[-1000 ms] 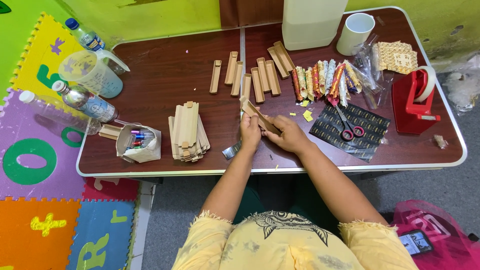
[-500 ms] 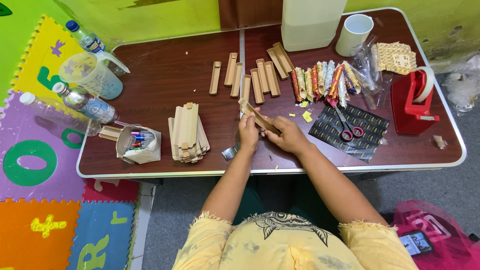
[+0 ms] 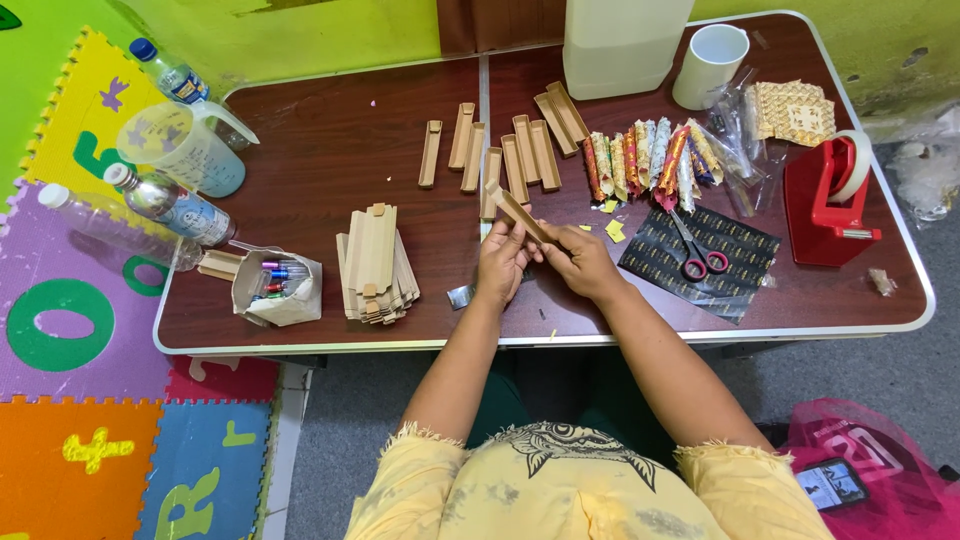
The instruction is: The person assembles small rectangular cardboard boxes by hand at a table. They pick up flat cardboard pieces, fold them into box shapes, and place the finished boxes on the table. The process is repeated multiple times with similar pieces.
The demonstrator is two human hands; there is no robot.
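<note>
My left hand (image 3: pixel 500 262) and my right hand (image 3: pixel 582 260) together hold a long narrow tan cardboard box (image 3: pixel 512 206) above the brown table (image 3: pixel 330 150). The box points up and left from my fingers. A stack of flat tan cardboard pieces (image 3: pixel 375 262) lies left of my left hand. Several folded tan boxes (image 3: pixel 505 148) lie in a row beyond my hands. Several boxes wrapped in colourful paper (image 3: pixel 650 158) lie to their right.
Red-handled scissors (image 3: pixel 697 253) rest on dark patterned paper (image 3: pixel 700 260). A red tape dispenser (image 3: pixel 828 205) stands at the right. A white cup (image 3: pixel 710 65) and a white container (image 3: pixel 622 40) are at the back. Bottles (image 3: pixel 165 205), a measuring jug (image 3: pixel 185 150) and a small box of markers (image 3: pixel 275 285) stand at the left.
My hands have lifted the tan box slightly and turned it, so that its far end now points more up and left. Nothing else on the table has moved.
</note>
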